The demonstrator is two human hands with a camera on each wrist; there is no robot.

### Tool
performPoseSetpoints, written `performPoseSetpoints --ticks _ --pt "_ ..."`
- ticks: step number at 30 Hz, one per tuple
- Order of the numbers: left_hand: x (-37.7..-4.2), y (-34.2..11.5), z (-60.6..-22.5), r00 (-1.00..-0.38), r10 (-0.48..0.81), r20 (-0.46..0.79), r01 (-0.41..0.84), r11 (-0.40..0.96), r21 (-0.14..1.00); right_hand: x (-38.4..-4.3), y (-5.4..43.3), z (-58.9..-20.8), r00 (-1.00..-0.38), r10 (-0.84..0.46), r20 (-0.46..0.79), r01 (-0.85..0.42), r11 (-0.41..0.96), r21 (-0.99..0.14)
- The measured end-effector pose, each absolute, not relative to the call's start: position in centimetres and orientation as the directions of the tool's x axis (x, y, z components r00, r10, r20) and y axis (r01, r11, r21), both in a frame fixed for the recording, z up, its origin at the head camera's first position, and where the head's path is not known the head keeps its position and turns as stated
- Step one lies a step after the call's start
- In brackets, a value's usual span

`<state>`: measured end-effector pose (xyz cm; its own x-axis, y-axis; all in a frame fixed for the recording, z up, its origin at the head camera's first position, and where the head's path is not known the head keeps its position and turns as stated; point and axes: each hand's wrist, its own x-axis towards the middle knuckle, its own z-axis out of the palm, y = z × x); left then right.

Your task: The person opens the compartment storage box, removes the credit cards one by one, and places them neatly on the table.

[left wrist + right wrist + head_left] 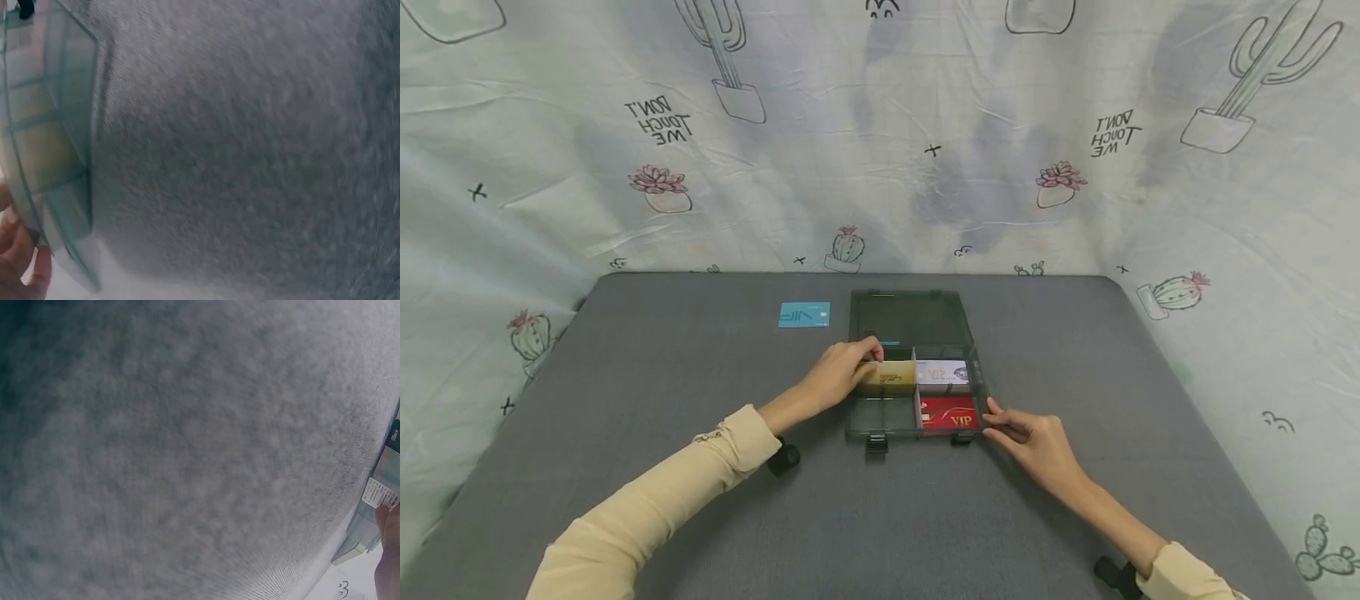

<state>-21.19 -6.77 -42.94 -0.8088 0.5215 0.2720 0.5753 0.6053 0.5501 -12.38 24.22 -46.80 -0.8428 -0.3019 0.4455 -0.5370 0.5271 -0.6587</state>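
Note:
A dark translucent plastic box (883, 421) with compartments lies on the table, its lid (906, 315) thrown back. My left hand (842, 371) has its thumb and fingertips at the upper left corner of a gold card (893, 377), which it seems to pinch in the back left compartment. A white VIP card (942, 372) lies in the back right compartment and a red VIP card (950, 412) in the front right one. My right hand (1033, 437) touches the box's right wall with thumb and fingertips. At the right wrist view's edge, these fingers meet a white label (377, 492).
A light blue card (804, 315) lies on the grey table (730, 342), left of the lid. Two dark latches (877, 444) hang at the box's front edge. Behind the table hangs a white cloth (880, 167) printed with cacti.

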Motion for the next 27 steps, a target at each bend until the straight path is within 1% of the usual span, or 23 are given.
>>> performPoseSetpoints --ticks 3,6,8,11,13,19,24,27 --pt "-21.9 -7.2 -43.2 -0.813 0.497 0.303 0.565 0.549 0.616 -12.4 24.3 -46.9 -0.842 -0.3 0.449 -0.538 0.535 -0.652" --pt "-22.6 -7.6 -43.1 -0.844 0.424 0.328 0.523 0.516 0.678 -12.5 24.3 -46.9 -0.838 -0.301 0.454 -0.543 0.529 -0.652" --pt "-22.8 -8.0 -43.0 -0.87 0.379 0.317 0.481 0.505 0.717 -12.5 24.3 -46.9 -0.836 -0.302 0.457 -0.547 0.525 -0.652" --pt "-23.1 -8.7 -43.1 -0.894 0.348 0.283 0.435 0.519 0.735 -12.5 24.3 -47.0 -0.835 -0.303 0.46 -0.549 0.518 -0.656" --pt "-23.1 -9.1 -43.2 -0.898 0.357 0.258 0.422 0.534 0.732 -12.5 24.3 -47.0 -0.835 -0.302 0.459 -0.548 0.521 -0.655" --pt "-22.8 -10.4 -43.3 -0.868 0.451 0.208 0.458 0.562 0.689 -12.6 24.3 -46.9 -0.838 -0.296 0.459 -0.544 0.526 -0.654" --pt "-22.5 -11.3 -43.1 -0.864 0.491 0.11 0.425 0.596 0.682 -12.6 24.4 -46.9 -0.835 -0.298 0.463 -0.547 0.534 -0.644" --pt "-22.4 -11.5 -42.8 -0.846 0.527 0.085 0.452 0.623 0.638 -12.6 24.3 -46.9 -0.834 -0.298 0.465 -0.549 0.534 -0.643"
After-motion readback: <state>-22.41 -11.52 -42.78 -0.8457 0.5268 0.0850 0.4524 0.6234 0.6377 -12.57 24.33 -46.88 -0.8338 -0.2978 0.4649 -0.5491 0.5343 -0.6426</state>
